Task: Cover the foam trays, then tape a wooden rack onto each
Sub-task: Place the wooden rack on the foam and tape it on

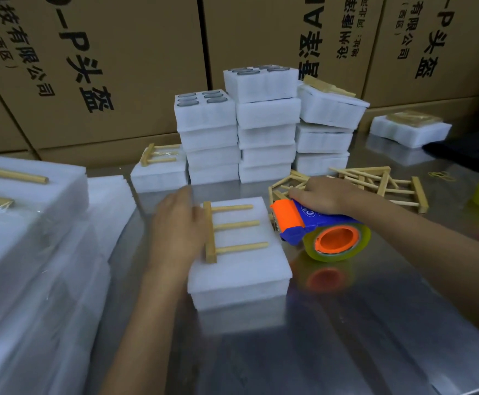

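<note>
1. While a covered foam tray [239,253] lies at the centre of the steel counter [346,323], a wooden rack [226,230] is laid flat on its lid.
2. The rack's crossbar is pressed by the left hand [177,226], fingers apparently straight, though blurred.
3. At 3 o'clock of the tray, a tape dispenser [321,228] is gripped by the right hand [322,195].
4. Loose racks [380,182] are piled at 1 o'clock; stacked foam trays [264,124] are seen at 12 o'clock.

Two bare forearms, nothing worn

Left hand [175,223] and right hand [322,195] are ungloved; both arms show uncovered to the frame's edge, without sleeves, rings or watch.
</note>
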### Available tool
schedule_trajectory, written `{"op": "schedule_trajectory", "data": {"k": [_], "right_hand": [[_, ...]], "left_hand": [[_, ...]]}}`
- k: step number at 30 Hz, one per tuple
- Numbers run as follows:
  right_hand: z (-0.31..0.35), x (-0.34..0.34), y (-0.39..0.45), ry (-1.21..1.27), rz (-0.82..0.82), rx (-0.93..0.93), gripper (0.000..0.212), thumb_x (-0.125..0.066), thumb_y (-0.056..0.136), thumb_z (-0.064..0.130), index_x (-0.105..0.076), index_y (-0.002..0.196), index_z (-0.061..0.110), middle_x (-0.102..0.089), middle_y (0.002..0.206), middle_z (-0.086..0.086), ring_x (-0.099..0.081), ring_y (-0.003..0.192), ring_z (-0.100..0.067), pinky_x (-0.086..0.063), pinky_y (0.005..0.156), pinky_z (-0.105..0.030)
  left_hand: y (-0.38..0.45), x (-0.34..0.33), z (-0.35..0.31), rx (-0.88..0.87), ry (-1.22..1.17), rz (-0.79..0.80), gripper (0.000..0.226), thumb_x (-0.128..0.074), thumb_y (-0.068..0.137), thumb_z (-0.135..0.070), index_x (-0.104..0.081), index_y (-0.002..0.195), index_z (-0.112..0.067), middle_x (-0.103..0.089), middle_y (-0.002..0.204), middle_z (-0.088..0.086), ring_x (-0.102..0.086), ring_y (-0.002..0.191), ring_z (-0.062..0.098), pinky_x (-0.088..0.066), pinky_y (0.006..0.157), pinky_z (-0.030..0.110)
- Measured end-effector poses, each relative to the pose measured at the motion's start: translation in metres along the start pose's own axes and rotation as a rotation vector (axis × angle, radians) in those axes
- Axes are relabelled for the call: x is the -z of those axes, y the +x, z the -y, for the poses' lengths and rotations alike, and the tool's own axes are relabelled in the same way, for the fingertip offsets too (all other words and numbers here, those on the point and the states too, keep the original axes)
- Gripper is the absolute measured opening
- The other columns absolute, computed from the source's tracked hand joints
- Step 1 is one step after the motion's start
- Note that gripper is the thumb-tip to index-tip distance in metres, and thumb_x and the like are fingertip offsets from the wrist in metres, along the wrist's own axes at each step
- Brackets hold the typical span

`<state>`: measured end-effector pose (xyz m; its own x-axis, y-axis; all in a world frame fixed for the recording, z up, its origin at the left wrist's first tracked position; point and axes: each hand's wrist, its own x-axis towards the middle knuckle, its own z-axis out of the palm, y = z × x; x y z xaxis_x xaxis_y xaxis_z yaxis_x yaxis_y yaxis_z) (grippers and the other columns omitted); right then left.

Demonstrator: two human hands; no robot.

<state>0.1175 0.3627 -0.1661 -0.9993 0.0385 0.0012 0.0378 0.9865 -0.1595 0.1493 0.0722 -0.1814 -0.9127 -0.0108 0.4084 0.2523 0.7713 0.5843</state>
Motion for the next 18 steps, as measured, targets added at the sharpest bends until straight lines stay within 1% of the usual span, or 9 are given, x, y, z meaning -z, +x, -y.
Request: {"op": "schedule_trajectory", "data": {"k": [2, 4, 5, 6, 8, 10, 12, 14, 18], "right_hand": [[0.000, -0.001, 0.001, 0.007, 0.002, 0.009, 0.055, -0.026, 0.091, 0.069, -0.056, 0.072, 0.027, -0.057, 0.076, 0.001, -0.054, 0.072, -0.015, -0.031, 0.058, -0.032], [-0.001, -0.002, 0.003, 0.011, 0.004, 0.023, 0.055, -0.025, 0.090, 0.070, -0.057, 0.074, 0.028, -0.058, 0.078, 0.001, -0.055, 0.074, -0.015, -0.034, 0.062, -0.034], [-0.003, -0.003, 0.003, 0.012, 0.008, 0.028, 0.055, -0.024, 0.090, 0.070, -0.057, 0.076, 0.029, -0.058, 0.079, 0.002, -0.055, 0.076, -0.015, -0.035, 0.064, -0.035], [-0.005, -0.003, 0.003, 0.011, 0.013, 0.035, 0.055, -0.023, 0.090, 0.070, -0.057, 0.077, 0.029, -0.058, 0.081, 0.002, -0.055, 0.077, -0.015, -0.036, 0.066, -0.036], [-0.006, -0.001, 0.003, 0.024, 0.034, 0.055, 0.057, -0.021, 0.090, 0.071, -0.060, 0.085, 0.029, -0.058, 0.086, 0.003, -0.054, 0.080, -0.015, -0.037, 0.069, -0.037], [-0.010, 0.001, 0.001, 0.041, 0.078, 0.056, 0.061, -0.020, 0.088, 0.072, -0.062, 0.095, 0.028, -0.057, 0.093, 0.000, -0.055, 0.086, -0.017, -0.038, 0.074, -0.038], [-0.018, 0.002, -0.001, 0.042, 0.092, 0.073, 0.060, -0.020, 0.089, 0.071, -0.062, 0.092, 0.028, -0.059, 0.093, 0.000, -0.055, 0.085, -0.016, -0.038, 0.073, -0.037], [-0.030, 0.004, -0.004, 0.055, 0.088, 0.054, 0.055, -0.024, 0.096, 0.063, -0.061, 0.089, 0.022, -0.062, 0.095, -0.003, -0.056, 0.085, -0.018, -0.039, 0.072, -0.036], [-0.060, 0.007, -0.012, 0.077, 0.104, -0.007, 0.054, -0.027, 0.102, 0.051, -0.058, 0.117, 0.010, -0.059, 0.119, -0.014, -0.055, 0.108, -0.034, -0.041, 0.087, -0.040]], "left_hand": [[0.019, -0.017, -0.034, -0.053, -0.118, 0.240, 0.043, -0.042, 0.103, -0.022, -0.048, 0.145, -0.020, -0.049, 0.150, 0.004, -0.044, 0.137, 0.025, -0.033, 0.107, 0.032], [0.027, -0.043, -0.051, -0.100, 0.094, 0.477, 0.049, -0.030, 0.107, -0.028, -0.032, 0.155, -0.022, -0.030, 0.163, 0.000, -0.026, 0.149, 0.018, -0.016, 0.120, 0.033], [0.025, -0.057, -0.050, -0.114, 0.265, 0.517, 0.052, -0.023, 0.108, -0.032, -0.023, 0.158, -0.021, -0.022, 0.166, 0.000, -0.018, 0.152, 0.018, -0.008, 0.123, 0.037], [0.021, -0.067, -0.045, -0.141, 0.418, 0.509, 0.054, -0.018, 0.108, -0.034, -0.016, 0.160, -0.021, -0.017, 0.167, 0.000, -0.013, 0.154, 0.020, -0.004, 0.124, 0.041], [0.017, -0.075, -0.034, -0.167, 0.533, 0.460, 0.056, -0.014, 0.107, -0.037, -0.011, 0.161, -0.022, -0.014, 0.168, -0.001, -0.010, 0.154, 0.021, -0.002, 0.124, 0.045], [0.018, -0.077, -0.031, -0.183, 0.522, 0.458, 0.056, -0.013, 0.106, -0.039, -0.012, 0.160, -0.023, -0.014, 0.168, -0.001, -0.011, 0.154, 0.021, -0.003, 0.124, 0.045], [0.019, -0.078, -0.030, -0.199, 0.536, 0.442, 0.056, -0.013, 0.106, -0.040, -0.013, 0.160, -0.023, -0.016, 0.167, -0.001, -0.014, 0.153, 0.020, -0.004, 0.124, 0.045], [0.020, -0.078, -0.029, -0.198, 0.541, 0.445, 0.056, -0.012, 0.106, -0.040, -0.013, 0.160, -0.023, -0.016, 0.167, -0.002, -0.014, 0.153, 0.019, -0.004, 0.124, 0.044], [0.018, -0.076, -0.030, -0.189, 0.541, 0.463, 0.057, -0.011, 0.106, -0.041, -0.011, 0.161, -0.024, -0.013, 0.168, -0.003, -0.011, 0.154, 0.018, -0.002, 0.124, 0.043]]}}
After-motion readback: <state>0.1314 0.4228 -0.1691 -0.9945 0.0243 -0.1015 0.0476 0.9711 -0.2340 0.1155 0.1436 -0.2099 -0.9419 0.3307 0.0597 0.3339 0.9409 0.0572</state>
